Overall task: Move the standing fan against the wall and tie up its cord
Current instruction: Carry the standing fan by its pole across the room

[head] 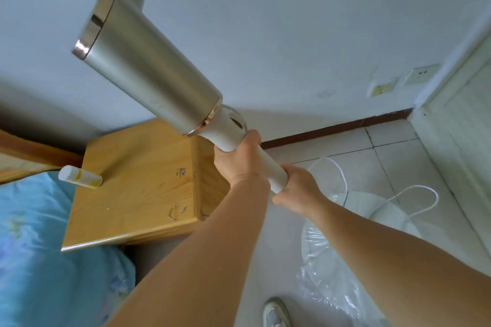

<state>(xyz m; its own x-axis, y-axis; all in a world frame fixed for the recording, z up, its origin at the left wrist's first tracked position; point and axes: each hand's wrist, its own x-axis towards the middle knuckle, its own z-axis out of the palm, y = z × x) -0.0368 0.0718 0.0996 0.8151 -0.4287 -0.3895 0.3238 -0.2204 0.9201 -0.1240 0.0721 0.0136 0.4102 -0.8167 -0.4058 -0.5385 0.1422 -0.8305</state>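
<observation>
The standing fan (148, 66) rises from the floor toward the upper left, a silver-grey cylinder above a white pole. My left hand (239, 159) grips the white pole just under the cylinder. My right hand (297, 188) grips the same pole a little lower. The fan's round white base (385, 218) sits on the tiled floor, mostly hidden behind my right forearm. Its white cord (414, 204) lies in loose loops on the floor around the base. The pale wall (292, 34) stands right behind the fan.
A wooden bedside cabinet (132, 188) with a white and yellow tube (79, 176) stands left of the pole, beside blue bedding (39, 247). Wall sockets (419, 73) sit low on the right. Clear plastic wrap (324, 281) and my shoe (276, 313) are on the floor.
</observation>
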